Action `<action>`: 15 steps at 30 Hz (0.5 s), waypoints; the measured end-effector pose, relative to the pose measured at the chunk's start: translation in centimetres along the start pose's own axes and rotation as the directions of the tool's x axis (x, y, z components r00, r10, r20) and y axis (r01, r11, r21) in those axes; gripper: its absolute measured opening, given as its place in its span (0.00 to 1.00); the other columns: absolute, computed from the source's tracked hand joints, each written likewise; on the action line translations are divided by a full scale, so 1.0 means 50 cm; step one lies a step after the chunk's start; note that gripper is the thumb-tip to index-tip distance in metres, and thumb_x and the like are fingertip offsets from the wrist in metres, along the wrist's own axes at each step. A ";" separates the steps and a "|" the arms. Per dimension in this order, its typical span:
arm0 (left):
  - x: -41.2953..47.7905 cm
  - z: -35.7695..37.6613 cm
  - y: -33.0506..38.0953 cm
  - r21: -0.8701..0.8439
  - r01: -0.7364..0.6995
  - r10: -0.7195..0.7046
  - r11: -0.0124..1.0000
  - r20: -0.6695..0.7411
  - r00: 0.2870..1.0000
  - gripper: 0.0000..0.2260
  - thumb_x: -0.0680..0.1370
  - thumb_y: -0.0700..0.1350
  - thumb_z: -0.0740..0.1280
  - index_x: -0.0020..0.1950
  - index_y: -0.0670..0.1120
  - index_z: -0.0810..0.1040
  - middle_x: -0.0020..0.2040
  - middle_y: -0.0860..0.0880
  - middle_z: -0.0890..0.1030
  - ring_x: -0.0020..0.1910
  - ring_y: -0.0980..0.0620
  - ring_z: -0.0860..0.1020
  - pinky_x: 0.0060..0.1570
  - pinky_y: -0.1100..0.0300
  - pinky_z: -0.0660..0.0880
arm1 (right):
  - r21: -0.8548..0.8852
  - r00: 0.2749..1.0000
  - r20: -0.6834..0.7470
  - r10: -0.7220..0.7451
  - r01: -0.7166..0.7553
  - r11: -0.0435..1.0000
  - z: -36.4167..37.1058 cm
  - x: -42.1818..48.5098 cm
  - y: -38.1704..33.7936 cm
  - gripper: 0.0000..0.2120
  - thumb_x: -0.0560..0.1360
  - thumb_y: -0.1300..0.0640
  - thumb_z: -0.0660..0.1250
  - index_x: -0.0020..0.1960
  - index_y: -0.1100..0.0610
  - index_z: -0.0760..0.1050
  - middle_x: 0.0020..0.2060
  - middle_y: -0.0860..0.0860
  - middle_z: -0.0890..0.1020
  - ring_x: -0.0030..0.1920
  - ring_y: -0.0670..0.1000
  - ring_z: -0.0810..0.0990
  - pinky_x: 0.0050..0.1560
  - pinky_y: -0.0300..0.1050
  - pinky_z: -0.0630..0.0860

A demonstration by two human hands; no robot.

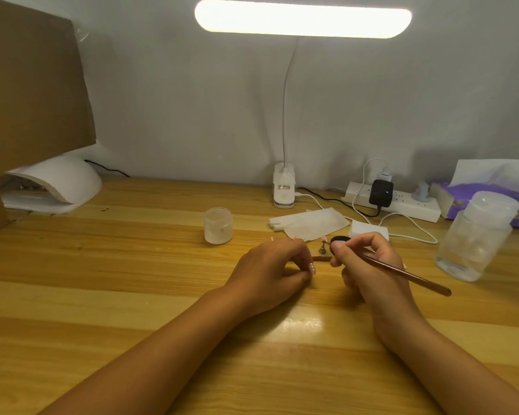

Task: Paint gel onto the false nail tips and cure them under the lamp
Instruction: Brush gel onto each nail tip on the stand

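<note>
My right hand (369, 265) grips a rose-gold gel brush (414, 277) like a pen, its tip pointing left. The tip meets a small nail tip on a metal stand (322, 250). That stand sits on a brown holder strip (324, 259). My left hand (273, 265) rests on the wooden desk (132, 295), its curled fingers holding the strip's left end. A black gel pot (340, 239) shows just behind my right fingers. The white curing lamp (60, 184) stands at the far left of the desk.
A frosted jar (218, 225) stands left of centre, with white wipes (309, 224) and a white block (369, 230) behind my hands. At the right are a clear bottle (477, 235), a power strip (402, 205) and a purple tissue pack (468, 202). A clip-on desk lamp (283, 190) and a cardboard box (33, 94) stand at the back.
</note>
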State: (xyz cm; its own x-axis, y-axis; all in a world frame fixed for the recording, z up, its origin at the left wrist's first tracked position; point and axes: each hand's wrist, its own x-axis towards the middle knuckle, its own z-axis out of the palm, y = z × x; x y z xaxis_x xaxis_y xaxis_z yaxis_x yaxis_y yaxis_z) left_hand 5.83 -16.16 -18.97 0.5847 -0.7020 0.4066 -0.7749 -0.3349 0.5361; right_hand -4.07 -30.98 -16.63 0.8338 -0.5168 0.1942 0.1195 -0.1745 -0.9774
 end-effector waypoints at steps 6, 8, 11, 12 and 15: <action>0.000 0.001 0.000 0.024 -0.002 0.002 1.000 -0.027 1.000 0.04 0.76 0.49 0.72 0.46 0.56 0.77 0.46 0.59 0.81 0.48 0.60 0.78 0.44 0.58 0.74 | -0.136 0.999 0.031 0.025 -0.021 0.991 0.002 0.002 0.005 0.07 0.76 0.57 0.65 0.40 0.58 0.72 0.25 0.51 0.79 0.22 0.40 0.70 0.27 0.40 0.67; 0.000 -0.001 0.001 0.025 0.003 -0.002 1.000 -0.029 1.000 0.06 0.76 0.49 0.72 0.45 0.57 0.76 0.46 0.59 0.80 0.48 0.59 0.77 0.43 0.56 0.76 | -0.160 0.998 0.049 0.025 -0.016 0.987 0.004 0.002 0.006 0.07 0.75 0.58 0.65 0.40 0.59 0.72 0.24 0.51 0.79 0.22 0.41 0.71 0.30 0.43 0.66; 0.000 -0.002 0.002 0.027 0.004 -0.003 1.000 -0.025 1.000 0.08 0.75 0.48 0.72 0.44 0.58 0.74 0.46 0.59 0.80 0.48 0.58 0.77 0.43 0.55 0.76 | -0.172 0.997 0.069 0.034 -0.022 0.985 0.005 0.002 0.006 0.07 0.75 0.57 0.65 0.41 0.60 0.72 0.26 0.53 0.80 0.25 0.43 0.72 0.31 0.44 0.68; 0.000 -0.002 0.002 0.031 0.004 -0.004 1.000 -0.024 1.000 0.08 0.75 0.48 0.72 0.44 0.58 0.74 0.46 0.58 0.80 0.48 0.58 0.77 0.43 0.55 0.76 | -0.172 0.996 0.079 0.036 -0.022 0.985 0.005 0.002 0.006 0.07 0.76 0.57 0.65 0.42 0.61 0.72 0.27 0.53 0.81 0.25 0.44 0.72 0.29 0.43 0.69; 0.001 -0.002 0.003 0.032 0.005 -0.004 0.999 -0.025 1.000 0.09 0.75 0.47 0.72 0.43 0.58 0.74 0.46 0.58 0.80 0.47 0.58 0.77 0.43 0.56 0.76 | -0.180 0.994 0.108 0.032 -0.012 0.984 0.006 0.002 0.008 0.07 0.77 0.58 0.65 0.44 0.62 0.71 0.29 0.55 0.82 0.26 0.47 0.72 0.27 0.41 0.69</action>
State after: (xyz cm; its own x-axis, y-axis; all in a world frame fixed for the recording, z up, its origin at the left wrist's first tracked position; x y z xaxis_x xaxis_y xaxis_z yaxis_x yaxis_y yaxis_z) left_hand 5.75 -16.18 -18.79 0.5935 -0.6850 0.4225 -0.7794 -0.3582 0.5140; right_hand -3.78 -30.86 -17.04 0.8905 -0.4286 0.1527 0.0106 -0.3161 -0.9487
